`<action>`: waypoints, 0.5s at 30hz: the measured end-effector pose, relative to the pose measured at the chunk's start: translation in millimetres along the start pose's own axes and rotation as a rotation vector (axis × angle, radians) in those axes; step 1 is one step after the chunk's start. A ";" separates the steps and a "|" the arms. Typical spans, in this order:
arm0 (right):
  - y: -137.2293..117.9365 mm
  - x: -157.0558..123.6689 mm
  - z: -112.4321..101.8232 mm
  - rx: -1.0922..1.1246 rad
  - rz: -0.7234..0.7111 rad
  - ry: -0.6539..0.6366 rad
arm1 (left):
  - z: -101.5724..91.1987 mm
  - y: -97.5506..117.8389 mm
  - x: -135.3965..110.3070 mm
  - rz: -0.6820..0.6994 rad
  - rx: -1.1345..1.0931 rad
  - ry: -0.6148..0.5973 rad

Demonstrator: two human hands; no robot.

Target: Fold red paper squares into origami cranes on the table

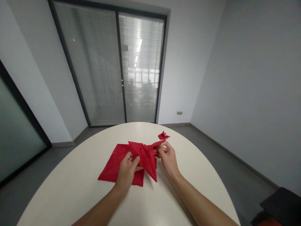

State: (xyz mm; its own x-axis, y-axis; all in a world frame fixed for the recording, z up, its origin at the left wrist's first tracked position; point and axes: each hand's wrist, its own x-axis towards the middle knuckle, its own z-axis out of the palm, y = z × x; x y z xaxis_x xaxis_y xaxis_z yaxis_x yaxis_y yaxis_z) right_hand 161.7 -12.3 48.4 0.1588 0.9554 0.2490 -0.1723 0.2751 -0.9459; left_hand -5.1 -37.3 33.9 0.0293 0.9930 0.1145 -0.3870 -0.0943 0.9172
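Note:
A folded red paper figure (146,155) with pointed flaps is held just above the white round table (70,191). My left hand (127,171) pinches its left side, thumb on top. My right hand (167,157) pinches a thin pointed flap at the upper right. Under the figure lies a flat stack of red paper sheets (113,166), partly hidden by my left hand. A small finished red paper figure (163,135) sits on the table beyond my right hand.
The table's far curved edge runs just behind the small figure. Beyond it are grey floor, a glass door with blinds (122,66) and plain walls. A dark object (281,204) stands at the lower right.

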 end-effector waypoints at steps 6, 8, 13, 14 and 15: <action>-4.8 -9.2 9.4 -0.113 -0.100 -0.169 | 3.4 2.3 -5.5 0.128 0.192 0.041; -1.1 -10.4 10.8 -0.117 -0.083 -0.158 | 4.4 2.6 -6.9 0.140 0.216 0.041; 3.8 -8.9 11.3 0.033 -0.033 -0.134 | 5.0 -0.1 -7.4 0.152 0.211 0.022; 3.0 -8.8 11.5 0.067 -0.013 -0.144 | 4.8 -0.6 -7.0 0.154 0.202 0.023; 1.8 -9.1 11.7 0.098 0.008 -0.156 | 4.4 -1.1 -6.6 0.155 0.191 0.026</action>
State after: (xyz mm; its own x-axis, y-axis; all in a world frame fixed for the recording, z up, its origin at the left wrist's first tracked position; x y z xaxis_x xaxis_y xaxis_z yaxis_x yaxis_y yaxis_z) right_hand 148.6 -19.3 46.9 0.0058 0.9605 0.2784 -0.2684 0.2697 -0.9248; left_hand -0.8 -44.1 33.8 -0.0413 0.9668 0.2522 -0.2036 -0.2552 0.9452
